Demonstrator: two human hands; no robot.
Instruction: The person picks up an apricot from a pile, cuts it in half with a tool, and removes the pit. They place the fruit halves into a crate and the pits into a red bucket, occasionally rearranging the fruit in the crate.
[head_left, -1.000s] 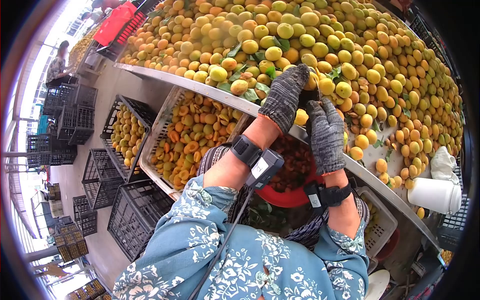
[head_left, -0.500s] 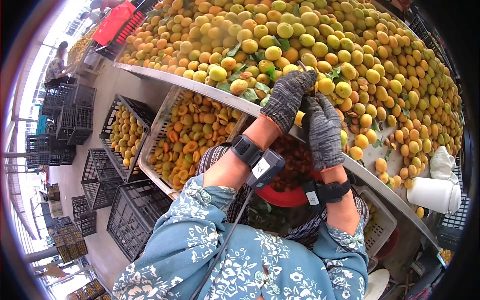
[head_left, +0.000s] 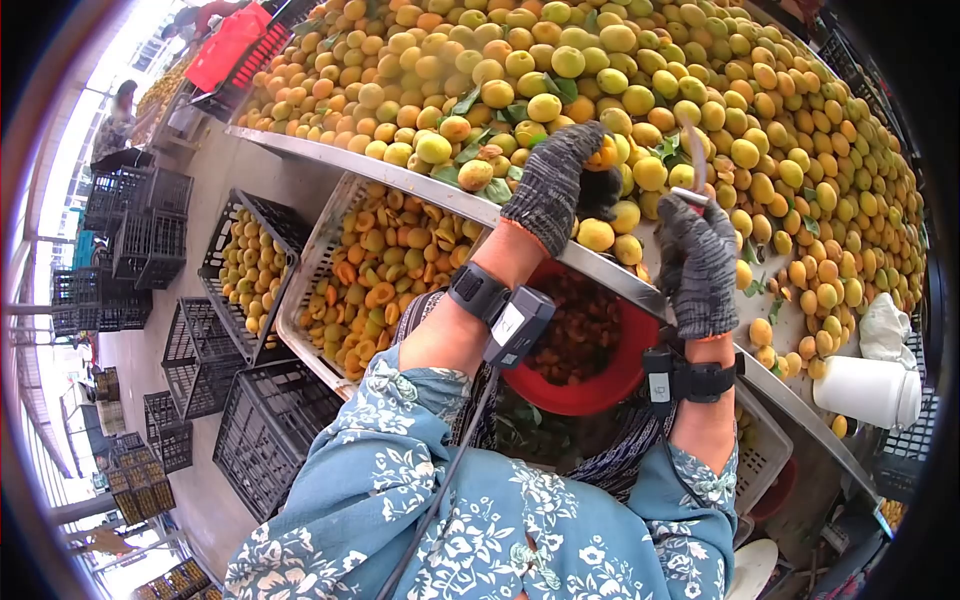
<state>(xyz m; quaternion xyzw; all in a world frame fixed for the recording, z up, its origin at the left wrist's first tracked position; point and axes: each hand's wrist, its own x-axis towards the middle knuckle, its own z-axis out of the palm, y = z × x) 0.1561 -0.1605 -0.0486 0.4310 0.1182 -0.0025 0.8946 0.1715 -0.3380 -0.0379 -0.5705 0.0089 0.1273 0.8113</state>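
Grey knitted gloves cover both hands. My left hand (head_left: 560, 180) is closed on an orange apricot (head_left: 603, 153), at the near edge of a large heap of apricots (head_left: 480, 50). To its right, my right hand (head_left: 697, 265) is wrapped round a small curved knife (head_left: 695, 160), its blade pointing up over the fruit. Below and between my wrists is a red basin (head_left: 570, 405) holding dark brownish pieces. A white crate (head_left: 290, 325) of halved apricots stands left of my left forearm.
The metal table edge (head_left: 400, 178) slants in front of me. Black crates (head_left: 275, 430) stand at the left, one holding apricots. A white container (head_left: 868, 390) lies on the table at right. Another person (head_left: 118, 125) is at the far upper left.
My hands have moved apart: the right one went right with the knife, the left slightly up and left with the apricot. More of the red basin shows.
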